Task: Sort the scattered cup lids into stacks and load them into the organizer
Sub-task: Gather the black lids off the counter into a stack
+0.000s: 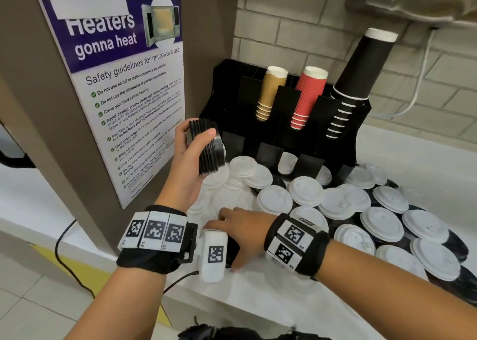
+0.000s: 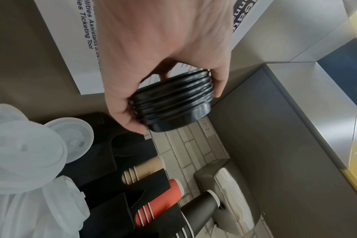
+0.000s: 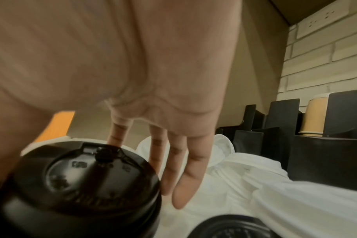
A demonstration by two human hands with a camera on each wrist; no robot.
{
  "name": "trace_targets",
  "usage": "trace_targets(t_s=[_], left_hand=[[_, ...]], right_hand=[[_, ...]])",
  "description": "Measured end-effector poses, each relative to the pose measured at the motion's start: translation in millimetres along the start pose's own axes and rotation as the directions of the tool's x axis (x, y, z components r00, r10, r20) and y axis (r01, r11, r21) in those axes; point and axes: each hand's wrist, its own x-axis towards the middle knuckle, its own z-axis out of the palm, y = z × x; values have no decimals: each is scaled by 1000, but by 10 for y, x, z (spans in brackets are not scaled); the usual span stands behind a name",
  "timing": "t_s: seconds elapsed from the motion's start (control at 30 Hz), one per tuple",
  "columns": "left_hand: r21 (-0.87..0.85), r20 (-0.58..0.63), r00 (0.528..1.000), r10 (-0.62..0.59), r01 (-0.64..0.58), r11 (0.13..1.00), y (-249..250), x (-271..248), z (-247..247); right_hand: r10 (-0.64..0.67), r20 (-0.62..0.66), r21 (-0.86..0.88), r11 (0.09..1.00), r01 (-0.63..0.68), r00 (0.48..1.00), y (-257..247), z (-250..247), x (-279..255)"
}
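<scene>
My left hand [image 1: 204,146] grips a stack of several black lids [image 1: 207,148] on its side, in the air in front of the black organizer [image 1: 229,81]. In the left wrist view thumb and fingers wrap the stack of black lids [image 2: 171,106]. My right hand [image 1: 232,239] reaches down at the counter's front left. It pinches a single black lid [image 3: 81,177] between thumb and straight fingers [image 3: 185,177]. Many white lids [image 1: 304,190] lie scattered before the organizer, with more black lids [image 1: 458,246] under them on the right. One white lid [image 1: 286,163] stands in a lower organizer slot.
The organizer's upper slots hold tan cups [image 1: 271,92], red cups [image 1: 307,94] and black cups [image 1: 361,68]. A brown panel with a microwave safety poster [image 1: 124,94] stands close on the left. A second black lid [image 3: 234,228] lies on the white counter [image 1: 413,154].
</scene>
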Motion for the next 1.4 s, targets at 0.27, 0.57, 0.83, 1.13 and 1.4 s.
trace_targets(t_s=[0.27,0.57,0.83,1.13,1.4], left_hand=[[12,-8,1000,21,-21,1000,8,34,4],[22,45,999,-7,6,1000,-5,2,53],[45,139,990,-34,28,999,-51,-105,188],[55,247,961,-125,115,992,-86,-127,188],[7,214,971,-108,109,994,-121,-146,235]], right_hand=[[88,-133,247,968,-54,987,154,-211,-67],[364,-496,713,688,131,789,416,-694,-328],[435,-451,885,330,329,779,315,-619,-342],[403,-481,862,380,336,778,321,-651,-410],[417,-485,860,387,333,769,331,-653,-423]])
